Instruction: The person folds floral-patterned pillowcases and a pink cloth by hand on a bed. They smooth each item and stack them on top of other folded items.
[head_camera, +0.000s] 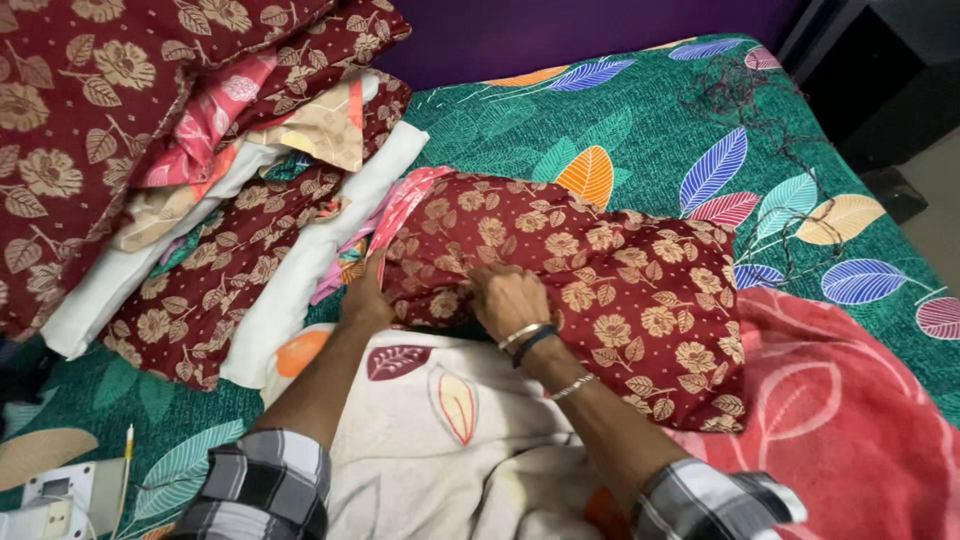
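Resting on maroon floral pillow (590, 290), near edge: left hand (365, 300) gripping cover opening, right hand (508, 298) pressed flat, fingers together; green leaf-print bed sheet (640, 130) beneath.

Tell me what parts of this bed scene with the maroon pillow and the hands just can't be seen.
Head view:
- Left hand fingertips: tucked under the maroon floral pillow cover, so its grip is hidden.
- Right hand palm side: pressed flat onto the cover, underside unseen.
- Pillow inside the cover: hidden by the fabric.
- White device at the lower left: cut off by the frame edge.
- Stack of folded cloths: lower layers covered by upper ones.
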